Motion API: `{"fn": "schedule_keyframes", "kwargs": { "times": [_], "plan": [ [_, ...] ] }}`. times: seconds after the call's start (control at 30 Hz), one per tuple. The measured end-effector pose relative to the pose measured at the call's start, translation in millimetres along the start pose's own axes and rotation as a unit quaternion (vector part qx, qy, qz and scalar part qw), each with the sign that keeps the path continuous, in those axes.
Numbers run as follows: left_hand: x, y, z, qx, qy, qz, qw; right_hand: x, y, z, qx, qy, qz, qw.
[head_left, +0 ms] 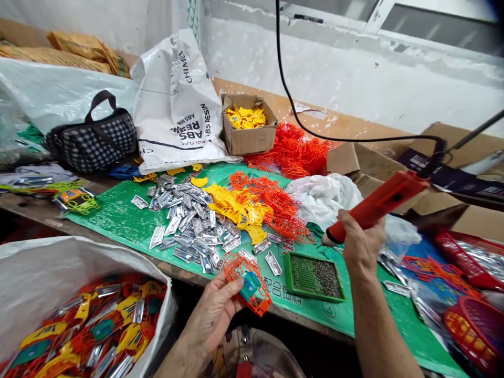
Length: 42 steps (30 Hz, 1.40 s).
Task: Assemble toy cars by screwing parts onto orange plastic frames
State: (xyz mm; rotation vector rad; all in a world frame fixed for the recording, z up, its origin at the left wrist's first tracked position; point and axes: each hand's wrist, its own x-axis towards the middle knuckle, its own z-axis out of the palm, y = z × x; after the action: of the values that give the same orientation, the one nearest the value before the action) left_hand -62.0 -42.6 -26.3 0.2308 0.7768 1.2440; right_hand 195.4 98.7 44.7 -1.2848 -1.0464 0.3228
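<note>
My left hand (216,307) pinches an orange plastic frame (263,307), with a teal-green piece (250,286) set in it, at the table's front edge. My right hand (362,244) wraps round a red electric screwdriver (376,205), its tip pointing left and slightly down. Below that tip sits a green tray (289,286), with small dark screws (326,275) gathered mostly on its right side. Silvery pieces (189,220) lie heaped in the middle of the table beside yellow plastic parts (236,207) and a pile of orange frames (279,205).
A white sack (167,315) at front left holds mixed orange, yellow and silver parts. Behind stand a printed white bag (177,105), a checkered bag (98,139) and a carton (250,140) of yellow parts. The screwdriver's black cable (281,79) hangs from above. A red basket (468,336) stands right.
</note>
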Motion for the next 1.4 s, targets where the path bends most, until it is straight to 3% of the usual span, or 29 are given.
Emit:
{"fn": "schedule_keyframes", "kwargs": {
  "times": [0.07,0.17,0.2,0.27,0.33,0.4,0.47,0.53,0.67,0.77,0.87,1.03,1.13,1.23,1.3,1.4],
  "plan": [
    [0.1,-2.8,-0.4,-0.013,0.014,0.007,1.0,-11.1,0.9,-7.9,-0.085,0.022,-0.088,0.992],
    [-1.2,-7.4,1.0,-0.022,0.031,0.016,0.999,-39.0,5.2,-17.1,-0.216,0.024,-0.285,0.934],
    [-2.0,-8.8,2.3,-0.022,0.038,0.021,0.999,-48.5,7.1,-18.8,-0.239,-0.001,-0.343,0.909],
    [-3.2,-10.7,5.9,-0.012,0.054,0.031,0.998,-63.5,10.3,-18.4,-0.241,-0.13,-0.423,0.864],
    [-3.5,-11.0,10.8,0.006,0.063,0.041,0.997,-70.5,11.2,-12.4,-0.241,-0.329,-0.428,0.807],
    [-2.7,-9.9,16.4,0.027,0.064,0.047,0.996,-70.5,9.8,-1.6,-0.264,-0.509,-0.373,0.729],
    [-1.6,-8.0,21.9,0.042,0.068,0.052,0.995,-67.3,7.7,10.9,-0.293,-0.603,-0.323,0.669],
    [-0.9,-6.2,26.2,0.051,0.076,0.058,0.994,-64.8,6.8,22.1,-0.304,-0.634,-0.308,0.641],
    [-0.2,-4.0,28.8,0.056,0.087,0.072,0.992,-64.9,10.4,34.9,-0.307,-0.656,-0.298,0.622],
    [1.9,-3.7,26.1,0.045,0.088,0.072,0.992,-65.0,15.9,37.4,-0.292,-0.662,-0.289,0.627],
    [5.2,-3.3,22.3,0.03,0.078,0.067,0.994,-64.9,19.0,35.6,-0.261,-0.656,-0.27,0.655],
    [7.8,-0.6,23.3,0.003,0.055,0.082,0.995,-70.4,6.9,23.8,-0.182,-0.621,-0.217,0.73],
    [8.3,0.9,29.3,-0.024,0.035,0.087,0.995,-76.9,-3.8,16.5,-0.018,-0.633,-0.086,0.769],
    [10.4,-0.4,33.4,-0.034,0.036,0.087,0.995,-83.7,-6.2,13.2,0.191,-0.634,0.088,0.744],
    [12.8,-3.2,33.6,-0.026,0.038,0.085,0.995,-87.5,-1.4,12.4,0.237,-0.629,0.14,0.727],
    [16.2,-8.2,32.5,0.003,0.043,0.09,0.995,-91.9,10.5,10.8,0.253,-0.611,0.192,0.725]
  ]
}}
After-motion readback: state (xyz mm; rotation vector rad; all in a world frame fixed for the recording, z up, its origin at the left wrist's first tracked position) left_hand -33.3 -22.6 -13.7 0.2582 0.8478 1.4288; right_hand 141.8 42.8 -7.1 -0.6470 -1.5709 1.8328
